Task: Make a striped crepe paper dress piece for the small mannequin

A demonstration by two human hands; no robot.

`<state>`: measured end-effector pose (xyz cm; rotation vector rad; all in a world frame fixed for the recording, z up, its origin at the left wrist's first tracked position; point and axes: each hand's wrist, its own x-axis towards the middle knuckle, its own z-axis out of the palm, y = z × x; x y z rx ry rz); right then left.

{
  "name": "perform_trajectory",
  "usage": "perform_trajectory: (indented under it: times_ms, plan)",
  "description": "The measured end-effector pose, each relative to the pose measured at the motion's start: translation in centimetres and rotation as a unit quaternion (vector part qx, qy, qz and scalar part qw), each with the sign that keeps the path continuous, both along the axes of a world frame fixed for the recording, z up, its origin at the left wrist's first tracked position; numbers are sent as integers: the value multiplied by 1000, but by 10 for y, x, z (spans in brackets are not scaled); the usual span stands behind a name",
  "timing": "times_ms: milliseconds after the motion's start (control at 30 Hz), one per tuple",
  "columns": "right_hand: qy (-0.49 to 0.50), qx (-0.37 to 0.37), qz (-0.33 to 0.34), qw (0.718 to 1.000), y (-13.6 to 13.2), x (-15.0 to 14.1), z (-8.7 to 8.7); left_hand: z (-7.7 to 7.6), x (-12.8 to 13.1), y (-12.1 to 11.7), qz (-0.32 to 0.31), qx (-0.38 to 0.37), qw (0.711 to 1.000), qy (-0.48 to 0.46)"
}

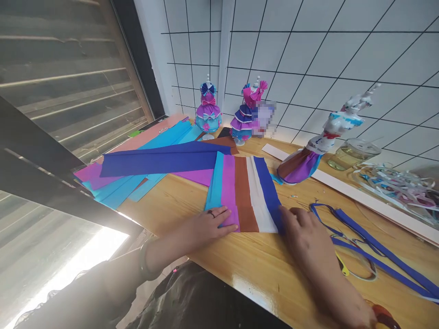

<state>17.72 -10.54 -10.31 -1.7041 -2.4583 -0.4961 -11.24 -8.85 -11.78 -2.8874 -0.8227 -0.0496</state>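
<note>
Several coloured paper strips lie side by side on the wooden table: light blue, purple, brown, white and dark blue. My left hand, with a ring on one finger, lies flat on the near end of the light blue and purple strips, fingers stretched out. My right hand rests flat on the table at the near end of the dark blue strip, fingertips touching it. Neither hand holds anything.
Long folded sheets of dark blue, light blue and purple paper lie at the left. Three small mannequins in paper dresses stand behind. A white strip, dark blue ribbons, a glass jar and scraps lie to the right.
</note>
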Motion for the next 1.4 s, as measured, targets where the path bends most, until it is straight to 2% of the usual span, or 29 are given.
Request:
perform_trajectory:
  times_ms: [67,133,233,367,500,633,767,933,1100,1400]
  plan:
    - [4,-21,105,994,-9,-18,1,0,0,0,-5,7,1000,-14]
    - [18,-31,182,983,-19,-38,-3,0,0,0,-9,10,1000,-23]
    - [30,-46,230,972,-30,-59,-15,3,1,0,-3,-1,999,-32]
    - [30,-57,201,978,-34,-57,-26,4,0,1,-2,-12,999,-41]
    - [23,-55,191,980,-35,-44,-27,-7,-8,8,-12,-45,997,-67]
    - [30,-41,188,981,-37,-36,-29,-14,-15,14,-19,-105,993,-53]
    - [34,-54,177,982,-38,-29,-30,-6,-14,12,-9,-133,990,-53]
    - [16,-80,151,985,-39,-18,-27,4,-14,8,6,-126,990,-68]
    - [8,-74,136,988,-40,-6,-28,7,-19,7,-10,-127,987,-93]
    - [5,-61,82,995,-47,19,-30,9,-21,8,-15,-131,989,-72]
